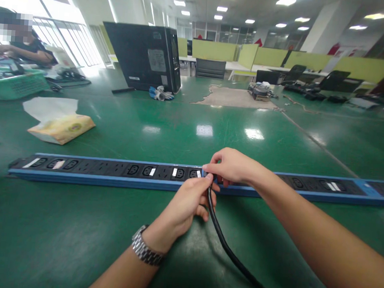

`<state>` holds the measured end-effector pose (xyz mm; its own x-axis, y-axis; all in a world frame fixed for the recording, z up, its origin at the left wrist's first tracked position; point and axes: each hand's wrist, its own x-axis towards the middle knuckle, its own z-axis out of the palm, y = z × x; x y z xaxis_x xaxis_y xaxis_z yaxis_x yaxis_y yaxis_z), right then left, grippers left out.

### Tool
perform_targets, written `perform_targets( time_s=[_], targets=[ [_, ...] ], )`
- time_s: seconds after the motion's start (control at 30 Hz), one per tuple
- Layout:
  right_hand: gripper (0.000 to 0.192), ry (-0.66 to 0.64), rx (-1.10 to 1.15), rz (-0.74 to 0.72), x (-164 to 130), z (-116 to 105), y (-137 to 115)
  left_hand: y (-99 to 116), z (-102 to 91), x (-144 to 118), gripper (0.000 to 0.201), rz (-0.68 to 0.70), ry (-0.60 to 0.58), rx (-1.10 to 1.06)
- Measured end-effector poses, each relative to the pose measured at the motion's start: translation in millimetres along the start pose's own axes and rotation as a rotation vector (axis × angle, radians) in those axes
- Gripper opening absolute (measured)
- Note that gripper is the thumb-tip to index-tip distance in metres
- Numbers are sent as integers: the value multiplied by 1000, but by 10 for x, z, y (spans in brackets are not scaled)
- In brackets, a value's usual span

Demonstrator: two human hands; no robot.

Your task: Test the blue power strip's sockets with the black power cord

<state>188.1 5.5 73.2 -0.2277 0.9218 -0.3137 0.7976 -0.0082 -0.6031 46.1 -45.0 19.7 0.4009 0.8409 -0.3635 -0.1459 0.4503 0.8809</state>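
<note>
We've got a long blue-edged black power strip [111, 171] lying flat on the green glossy surface [186, 130], long axis running left–right across our view, directly in front of both hands. Our left hand [188, 203] is pinched narrow around the top end of a thick black rubber cable [224, 247], right at the strip's near edge, approx. mid-length. The cable trails back toward us and to the right, off the bottom of the frame. Our right hand [231, 166] comes in from the right, curled over the strip just above the left one, fingertips meeting at the same socket; both are equally close, touching or nearly so.

Hidden: the plug itself and the socket under it are covered by our fingers, so we can't tell if it's seated or only lined up. Can't tell whether the right hand grips anything or just rests. The strip's right end is cut off by the frame. Far left, a tissue pack in yellow wrap [61, 128] sits well apart, and another person sits beyond it.
</note>
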Motion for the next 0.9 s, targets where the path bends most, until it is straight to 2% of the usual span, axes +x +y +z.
perform_targets(
  time_s=[0.17,0.37,0.5,0.8,0.9],
  targets=[
    [33,-126,163,41,11,0,13,-6,-23,-1,44,36,46,60],
    [34,-45,118,25,39,-23,38,7,28,58,47,48,80,72],
    [36,-88,100,24,8,-44,21,9,58,37,46,27,92,64],
    [35,-51,52,-39,25,-34,16,-7,51,49,45,48,129,100],
    [35,-83,51,-3,-6,-51,9,-8,69,36,43,39,114,92]
  ],
)
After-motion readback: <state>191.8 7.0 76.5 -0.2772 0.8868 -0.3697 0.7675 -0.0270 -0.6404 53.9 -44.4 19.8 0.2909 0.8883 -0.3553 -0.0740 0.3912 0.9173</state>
